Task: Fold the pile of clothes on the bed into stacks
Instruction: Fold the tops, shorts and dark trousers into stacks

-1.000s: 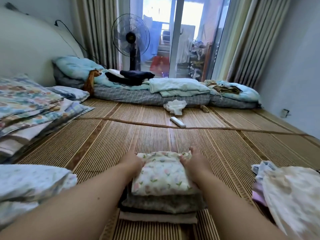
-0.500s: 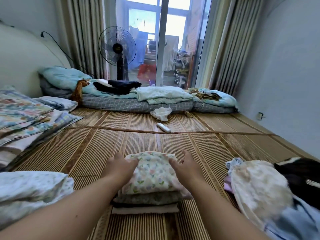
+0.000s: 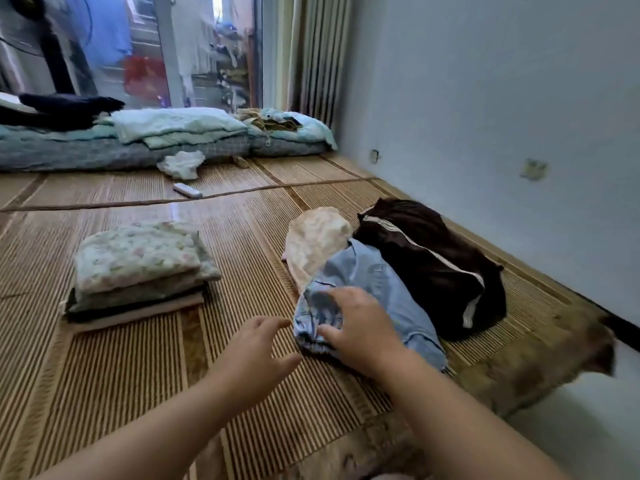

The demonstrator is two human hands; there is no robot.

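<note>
A folded stack (image 3: 136,271) with a floral piece on top sits on the bamboo mat (image 3: 104,375) at the left. To the right lies an unfolded pile: a cream floral garment (image 3: 317,239), a light blue garment (image 3: 374,282) and a dark brown garment with white stripes (image 3: 433,265). My right hand (image 3: 360,323) lies on the near end of the blue garment, fingers curled into its bunched edge. Just left of that garment, my left hand (image 3: 256,355) hovers above the mat with fingers spread, touching nothing.
A grey wall (image 3: 502,133) runs close along the right. At the back lie a low mattress with folded bedding (image 3: 173,126), a crumpled white cloth (image 3: 181,164) and a white remote (image 3: 187,190). A fan stand (image 3: 57,60) and curtain (image 3: 311,53) stand by the glass door.
Both hands left the folded stack and moved right. The view swung right with them, and my right hand took hold of the blue garment.
</note>
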